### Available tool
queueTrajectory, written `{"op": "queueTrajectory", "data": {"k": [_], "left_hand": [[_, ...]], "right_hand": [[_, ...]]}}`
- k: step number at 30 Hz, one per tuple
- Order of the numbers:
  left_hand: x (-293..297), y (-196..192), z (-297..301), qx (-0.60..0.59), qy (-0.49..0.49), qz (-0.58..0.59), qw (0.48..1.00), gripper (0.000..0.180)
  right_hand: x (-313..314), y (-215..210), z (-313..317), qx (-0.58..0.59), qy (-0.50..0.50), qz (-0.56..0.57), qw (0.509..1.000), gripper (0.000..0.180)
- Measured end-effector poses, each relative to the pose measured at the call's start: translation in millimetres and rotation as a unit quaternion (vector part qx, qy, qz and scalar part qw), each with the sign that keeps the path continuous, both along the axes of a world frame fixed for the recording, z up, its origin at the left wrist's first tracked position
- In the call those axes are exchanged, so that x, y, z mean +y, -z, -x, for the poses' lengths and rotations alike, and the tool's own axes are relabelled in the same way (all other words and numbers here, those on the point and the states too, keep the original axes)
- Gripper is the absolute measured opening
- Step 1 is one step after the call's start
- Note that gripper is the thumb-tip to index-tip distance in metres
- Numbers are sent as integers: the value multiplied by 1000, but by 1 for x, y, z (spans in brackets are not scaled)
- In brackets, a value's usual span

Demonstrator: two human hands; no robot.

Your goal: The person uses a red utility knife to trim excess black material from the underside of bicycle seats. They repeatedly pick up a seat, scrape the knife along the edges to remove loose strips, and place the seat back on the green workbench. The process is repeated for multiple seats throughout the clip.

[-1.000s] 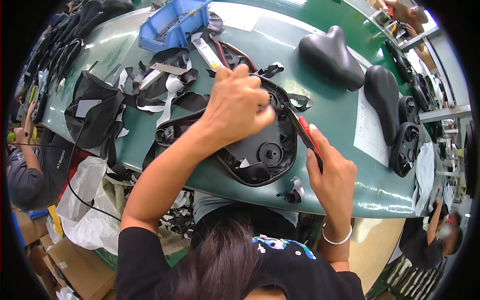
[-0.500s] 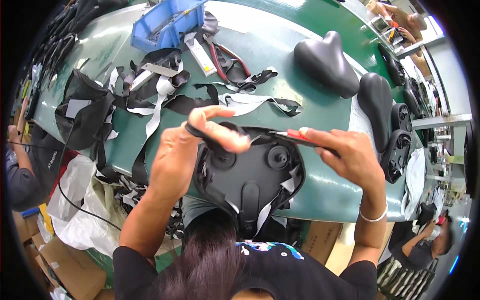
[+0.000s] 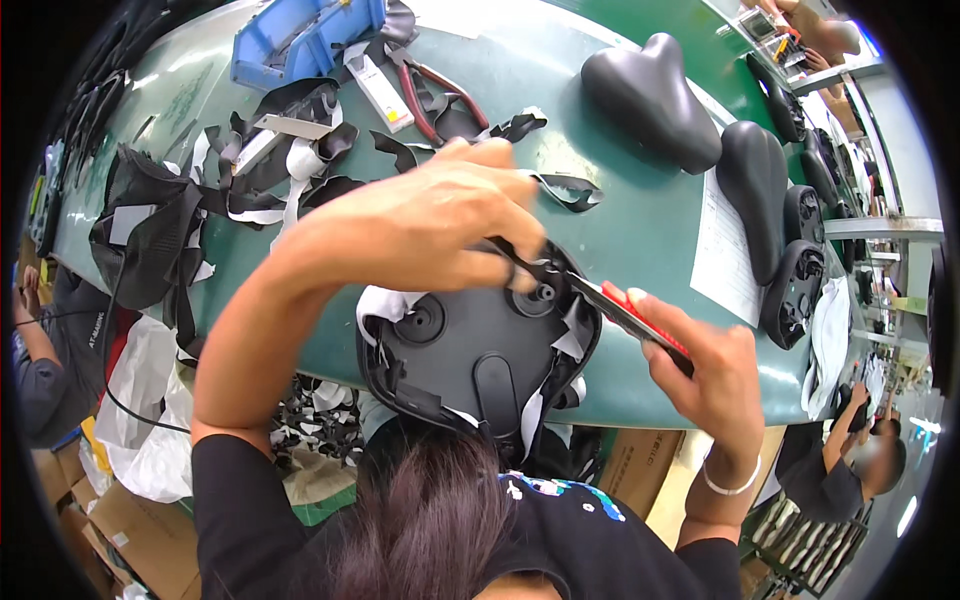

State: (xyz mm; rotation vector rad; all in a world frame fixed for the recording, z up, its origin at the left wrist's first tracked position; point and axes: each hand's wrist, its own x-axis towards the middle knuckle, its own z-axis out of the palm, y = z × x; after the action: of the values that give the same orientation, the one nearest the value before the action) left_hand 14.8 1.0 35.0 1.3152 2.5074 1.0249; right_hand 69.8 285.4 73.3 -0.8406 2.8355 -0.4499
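Note:
An upturned black bicycle saddle rests at the table's near edge, its underside facing up with round sockets and a raised tongue. Loose flaps of black and white cover material show around its rim. My left hand reaches across the saddle's far side, fingers closed on a black strip of cover material. From the right, my right hand grips a red and black utility knife. Its blade points at the saddle's far right rim, close to the strip; whether it touches is hard to see.
Cut strips litter the table's left, beside red-handled pliers and a blue bin. Two finished saddles lie far right, near a paper sheet. A person sits at right; another person's arm shows at left.
My left hand has swung right across the saddle, pulling the strip along its far rim. The knife has turned to a steeper slant and moved slightly down and right.

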Motion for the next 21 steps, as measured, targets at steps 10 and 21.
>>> {"op": "queueTrajectory", "data": {"k": [10,21], "left_hand": [[9,-13,10,-267,-300,-659,636,14],[-19,-11,-27,53,-446,-454,770,17]], "right_hand": [[2,21,-76,-26,99,80,991,47],[4,47,-137,-346,386,356,777,44]]}}
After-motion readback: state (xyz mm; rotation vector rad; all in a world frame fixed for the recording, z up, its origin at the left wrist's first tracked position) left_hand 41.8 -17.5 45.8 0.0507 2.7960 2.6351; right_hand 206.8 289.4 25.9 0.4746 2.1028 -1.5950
